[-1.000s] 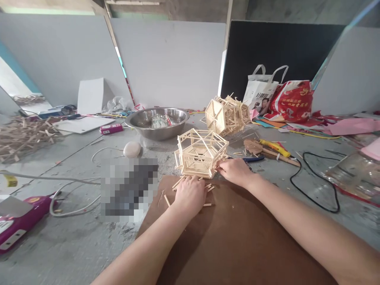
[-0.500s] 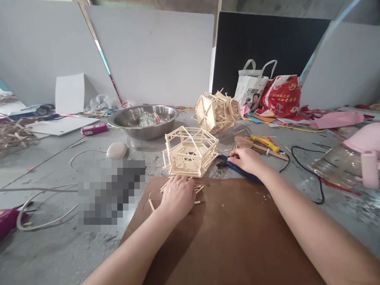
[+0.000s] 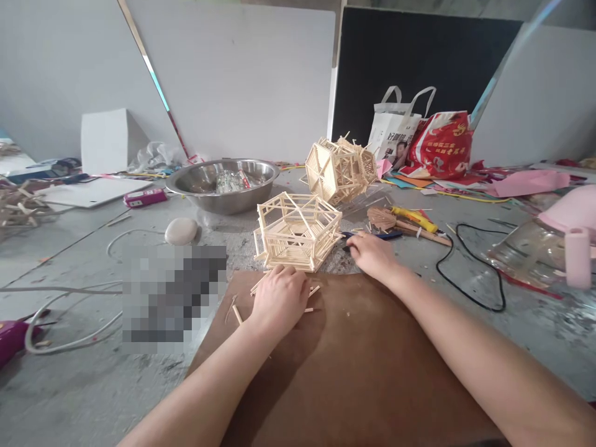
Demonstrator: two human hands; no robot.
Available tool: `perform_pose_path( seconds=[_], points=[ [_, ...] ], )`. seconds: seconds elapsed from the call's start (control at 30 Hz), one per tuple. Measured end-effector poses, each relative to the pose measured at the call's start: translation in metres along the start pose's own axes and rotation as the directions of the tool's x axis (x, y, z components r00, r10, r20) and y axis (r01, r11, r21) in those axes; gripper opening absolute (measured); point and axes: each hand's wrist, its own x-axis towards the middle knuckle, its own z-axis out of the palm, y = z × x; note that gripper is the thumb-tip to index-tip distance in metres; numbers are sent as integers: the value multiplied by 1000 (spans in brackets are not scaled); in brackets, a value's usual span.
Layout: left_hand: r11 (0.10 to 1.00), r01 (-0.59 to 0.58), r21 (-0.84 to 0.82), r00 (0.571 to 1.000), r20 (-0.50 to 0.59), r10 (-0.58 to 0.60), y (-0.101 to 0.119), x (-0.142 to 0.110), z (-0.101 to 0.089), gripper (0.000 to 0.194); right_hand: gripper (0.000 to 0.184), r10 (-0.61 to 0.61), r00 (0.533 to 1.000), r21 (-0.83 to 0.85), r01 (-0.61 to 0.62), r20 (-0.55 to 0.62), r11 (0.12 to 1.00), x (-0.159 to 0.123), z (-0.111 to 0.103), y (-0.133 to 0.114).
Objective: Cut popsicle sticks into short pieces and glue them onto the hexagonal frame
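My left hand (image 3: 282,295) rests on the brown mat (image 3: 372,366), its fingers bent down together over short wooden sticks (image 3: 315,290). Its fingertips are hidden, so what they hold does not show. Just beyond it stands an open six-sided frame of thin wooden sticks (image 3: 298,233), at the mat's far edge. Right of this frame my right hand (image 3: 370,254) is closed at the dark head of a pair of blue-handled pliers (image 3: 388,236). The hand covers much of the pliers.
A second stick structure (image 3: 339,171) stands behind. Around lie a steel basin (image 3: 223,186), a white round object (image 3: 181,231), a yellow-handled tool (image 3: 414,217), a black cord (image 3: 459,267), a clear jug with a pink lid (image 3: 535,248), a purple power strip (image 3: 13,338) and bags (image 3: 440,146).
My right hand has left the near frame's right side and moved to the pliers, which shifted under it. My left hand stays over the sticks. The view has turned slightly right.
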Motion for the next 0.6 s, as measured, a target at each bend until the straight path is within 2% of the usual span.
perform_pose_path(
  seconds=[0.1, 0.17, 0.23, 0.3, 0.37, 0.47, 0.6],
  points=[
    [999, 42, 17, 999, -20, -41, 0, 1, -3, 34, 24, -127, 991, 296, 108, 48, 949, -5, 6, -23],
    [997, 70, 25, 997, 35, -71, 1, 0, -2, 35, 27, -165, 980, 458, 98, 109, 884, -7, 11, -35],
    [995, 94, 35, 987, 126, -98, 4, -2, 1, 33, 31, -159, 979, 535, 67, 128, 842, -7, 15, -42],
    [994, 102, 48, 976, 188, -110, 7, -3, 6, 30, 33, -134, 984, 549, 50, 115, 834, -8, 19, -45],
    [995, 87, 48, 975, 202, -95, 10, -3, 11, 35, 34, -104, 989, 534, 33, 103, 845, -8, 21, -47],
    [996, 82, 39, 980, 181, -88, 12, -1, 14, 35, 37, -70, 994, 469, 22, 84, 883, -10, 24, -50],
    [994, 97, 55, 984, 143, -104, 12, 1, 16, 36, 41, -81, 996, 406, 57, 43, 912, -12, 27, -54]
  ],
)
